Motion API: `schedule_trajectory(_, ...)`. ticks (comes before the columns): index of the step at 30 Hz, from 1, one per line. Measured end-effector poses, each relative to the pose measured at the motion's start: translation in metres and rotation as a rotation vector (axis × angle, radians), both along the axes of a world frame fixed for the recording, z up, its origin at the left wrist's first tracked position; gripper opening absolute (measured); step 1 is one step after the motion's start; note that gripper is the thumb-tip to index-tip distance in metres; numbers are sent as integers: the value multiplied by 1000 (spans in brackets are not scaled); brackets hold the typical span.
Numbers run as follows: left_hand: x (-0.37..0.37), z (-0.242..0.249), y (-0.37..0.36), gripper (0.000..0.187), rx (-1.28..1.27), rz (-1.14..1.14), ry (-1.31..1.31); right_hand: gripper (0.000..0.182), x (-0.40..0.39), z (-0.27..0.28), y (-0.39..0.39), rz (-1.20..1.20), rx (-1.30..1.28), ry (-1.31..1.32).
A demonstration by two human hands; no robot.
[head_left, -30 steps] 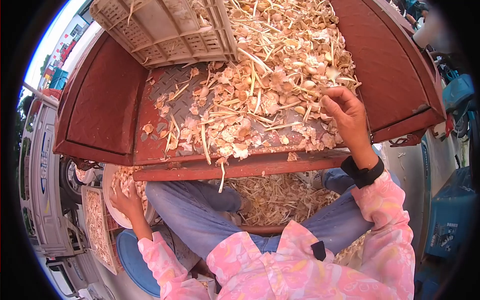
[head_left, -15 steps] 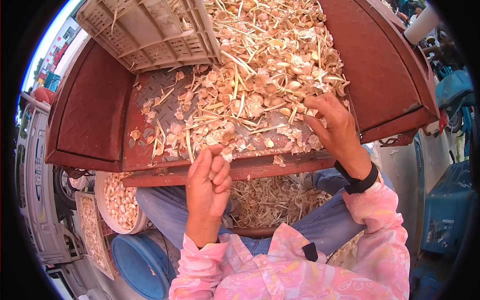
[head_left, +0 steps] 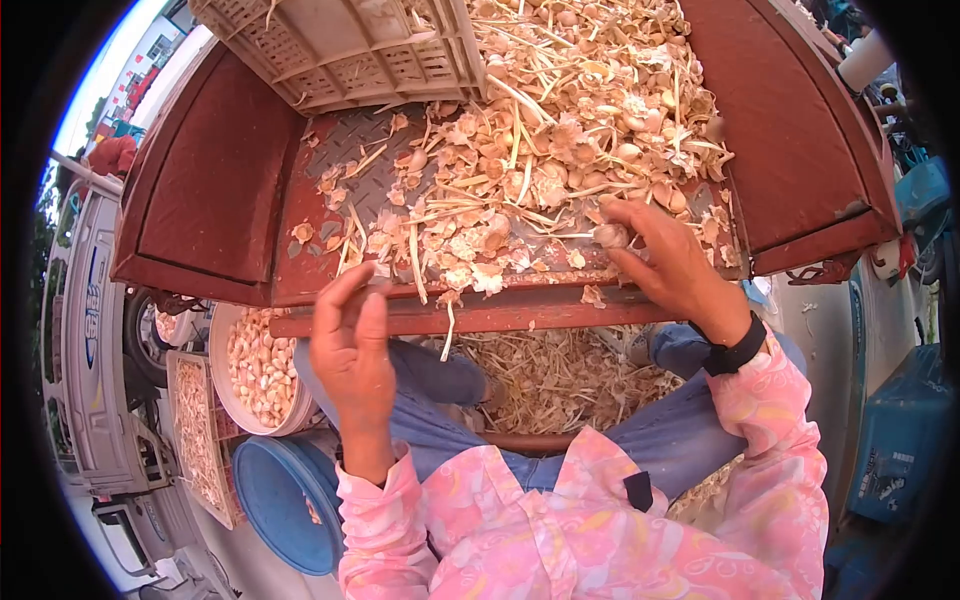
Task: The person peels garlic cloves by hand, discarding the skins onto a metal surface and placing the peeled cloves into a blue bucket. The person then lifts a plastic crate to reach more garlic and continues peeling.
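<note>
Head view, looking down over the lap onto a red metal bed (head_left: 330, 200) with a checker-plate floor.

Right hand (head_left: 672, 262): resting at the near edge of the garlic heap (head_left: 560, 140), fingers curled and pinching one garlic bulb (head_left: 610, 235) between thumb and fingertips. Bulb sits on the plate just beside the heap's front fringe, near the red lip of the bed. Black wristband (head_left: 735, 352) at the wrist, pink patterned sleeve behind it.

Left hand (head_left: 352, 350): raised in the air in front of the bed's lip, above the knees. Fingers loosely extended and slightly apart, thumb standing off to the side; nothing visible in the grip, though the palm side is turned away.

Heap: bulbs, papery skins and dry stalks mixed, spread from the far end toward the near lip, thinning to scattered skins on the left.

Beige plastic crate (head_left: 350, 50) lies tilted at the far left of the bed, touching the heap.

Below the lip, left: white basin (head_left: 222, 345) holding peeled cloves, blue tub (head_left: 275, 510) just beside it, flat tray of cloves (head_left: 195, 440) further left.

Between the legs: stalks and skins littering the ground (head_left: 550, 375)
</note>
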State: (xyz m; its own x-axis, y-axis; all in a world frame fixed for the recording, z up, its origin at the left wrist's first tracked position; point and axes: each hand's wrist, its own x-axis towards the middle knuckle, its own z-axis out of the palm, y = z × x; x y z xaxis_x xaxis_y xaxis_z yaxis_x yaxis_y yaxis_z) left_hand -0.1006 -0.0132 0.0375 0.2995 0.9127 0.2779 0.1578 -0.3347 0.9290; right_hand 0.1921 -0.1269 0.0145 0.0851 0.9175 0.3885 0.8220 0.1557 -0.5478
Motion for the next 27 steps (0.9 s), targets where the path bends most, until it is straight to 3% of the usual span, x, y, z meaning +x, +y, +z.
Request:
schedule_trajectory(2, 67, -11, -24, 37, -160, -383, -120, 37, -8, 4, 1, 105, 22, -44)
schedule_trajectory(4, 107, -33, -35, 31, -340, -518, -187, 40, -9, 6, 1, 159, 2, -27)
schedule_trajectory(11, 138, -53, -41, 19, -392, -459, -271, 41, -21, 2, -2, -8, -38, 145)
schedule_trajectory(17, 142, -51, -33, 16, -353, -507, -201, 40, -26, 3, -2, -28, -17, 40)
schedule_trajectory(20, 135, -58, -28, 18, -413, -490, -168, 39, -20, -7, 2, 76, 145, 83)
schedule_trajectory(23, 125, -57, -24, 23, -634, -537, -263, 39, -15, 2, -5, 98, -146, 361)
schedule_trajectory(27, 128, -58, -26, 28, -824, -572, -458, 36, -20, -7, -6, 86, -173, 603)
